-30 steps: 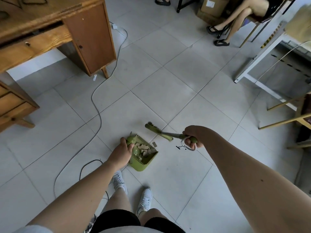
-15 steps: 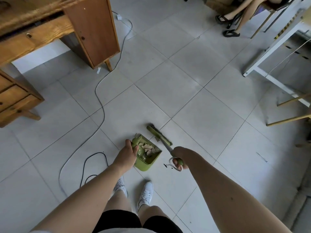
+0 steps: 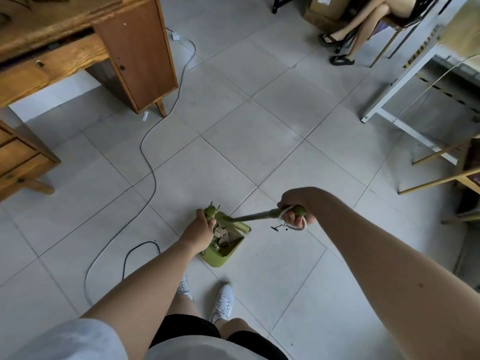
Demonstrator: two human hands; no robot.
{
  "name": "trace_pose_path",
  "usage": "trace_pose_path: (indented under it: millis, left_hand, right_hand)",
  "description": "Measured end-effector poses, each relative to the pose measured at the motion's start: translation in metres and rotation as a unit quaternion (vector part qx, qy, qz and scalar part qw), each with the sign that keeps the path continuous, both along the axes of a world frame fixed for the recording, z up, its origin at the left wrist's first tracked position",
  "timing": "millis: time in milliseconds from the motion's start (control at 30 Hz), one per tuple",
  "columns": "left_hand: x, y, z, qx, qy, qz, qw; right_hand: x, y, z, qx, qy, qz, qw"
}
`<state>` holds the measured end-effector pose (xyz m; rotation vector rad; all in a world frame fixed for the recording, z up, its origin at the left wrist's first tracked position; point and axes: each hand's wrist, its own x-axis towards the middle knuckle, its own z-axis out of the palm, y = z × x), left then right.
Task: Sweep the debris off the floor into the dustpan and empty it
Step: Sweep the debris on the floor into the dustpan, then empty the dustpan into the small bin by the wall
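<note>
A small green dustpan (image 3: pixel 220 257) rests on the grey tile floor in front of my feet. Pale scraps of debris (image 3: pixel 222 233) lie inside it. My left hand (image 3: pixel 200 231) grips the dustpan's green handle at its upper end. My right hand (image 3: pixel 294 213) is closed around the handle of a green hand broom (image 3: pixel 240 224), with a white loop cord hanging from the handle end. The broom head lies across the dustpan's open mouth, partly over the debris.
A wooden desk (image 3: pixel 78 48) stands at the upper left, with a grey cable (image 3: pixel 150 162) and a black cable (image 3: pixel 135 252) trailing over the floor beside it. A white table frame (image 3: pixel 405 81) and wooden chair legs (image 3: pixel 441 178) are at right. A seated person's legs (image 3: pixel 363 27) are at top right.
My right hand swung the broom from in front of the dustpan back toward it, so the broom head now lies over the pan's mouth. My left hand has kept its hold.
</note>
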<state>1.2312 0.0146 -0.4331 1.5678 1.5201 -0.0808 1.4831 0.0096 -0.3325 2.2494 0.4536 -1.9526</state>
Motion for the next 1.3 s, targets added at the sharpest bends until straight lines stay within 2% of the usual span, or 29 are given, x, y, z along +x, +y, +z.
trace_pose_path:
  millis: [100,333,433,600,900,1000,1167,1300]
  left_hand:
    - [-0.006,0.000,-0.005,0.005,0.006,-0.001,1.000]
    - [-0.030,0.010,-0.006,0.099,0.069,-0.004,0.993]
    - [-0.047,0.021,0.006,0.131,0.061,0.028,0.989]
    - [-0.076,0.040,0.028,0.121,0.012,0.108,0.987]
    - [-0.170,0.079,0.066,0.154,-0.009,0.147,0.977]
    - [-0.217,0.087,0.082,0.180,0.014,0.171,0.969]
    - [-0.297,0.095,0.109,0.202,0.073,0.225,0.950]
    - [-0.350,0.088,0.125,0.214,0.117,0.275,0.930]
  right_hand:
    - [0.007,0.009,0.023,0.010,-0.005,0.006,1.000]
    - [0.012,0.012,0.035,0.048,-0.021,-0.089,0.995]
    - [-0.003,0.022,0.029,0.059,-0.026,-0.095,0.993]
    - [-0.050,0.059,0.029,0.079,-0.017,-0.082,0.993]
    - [-0.184,0.136,0.052,0.073,0.096,-0.059,0.991]
    - [-0.241,0.161,0.063,0.075,0.135,-0.047,0.987]
    - [-0.340,0.192,0.090,0.140,0.116,0.076,0.980]
    - [-0.399,0.215,0.099,0.116,0.153,0.071,0.979]
